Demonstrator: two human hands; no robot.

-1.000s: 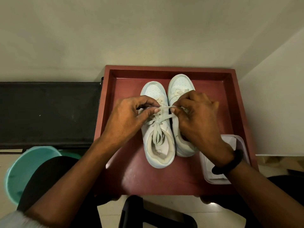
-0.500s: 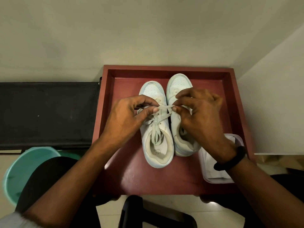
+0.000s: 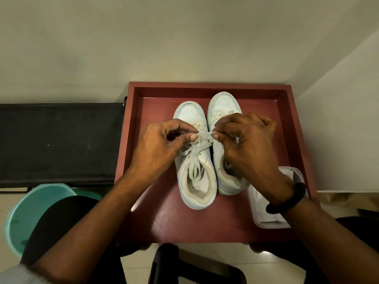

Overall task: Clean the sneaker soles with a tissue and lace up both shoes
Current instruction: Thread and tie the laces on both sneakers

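Note:
Two white sneakers stand side by side, toes away from me, in a dark red tray [image 3: 283, 128]. The left sneaker [image 3: 189, 113] has loose lace ends trailing into its opening. Over its upper eyelets a white lace [image 3: 205, 134] is stretched flat between my hands. My left hand [image 3: 158, 146] pinches one side of it with thumb and forefinger. My right hand [image 3: 248, 144] pinches the other side and covers the middle of the right sneaker [image 3: 222, 103], whose lacing is mostly hidden.
A clear plastic box of tissues [image 3: 264, 214] sits in the tray's near right corner under my right wrist. A black bench [image 3: 59, 140] lies to the left, a teal bucket [image 3: 30, 208] on the floor below it. Walls close in behind and to the right.
Both hands stay over the left sneaker's laces. The right hand has lifted slightly off the right sneaker and its fingers have shifted on the lace.

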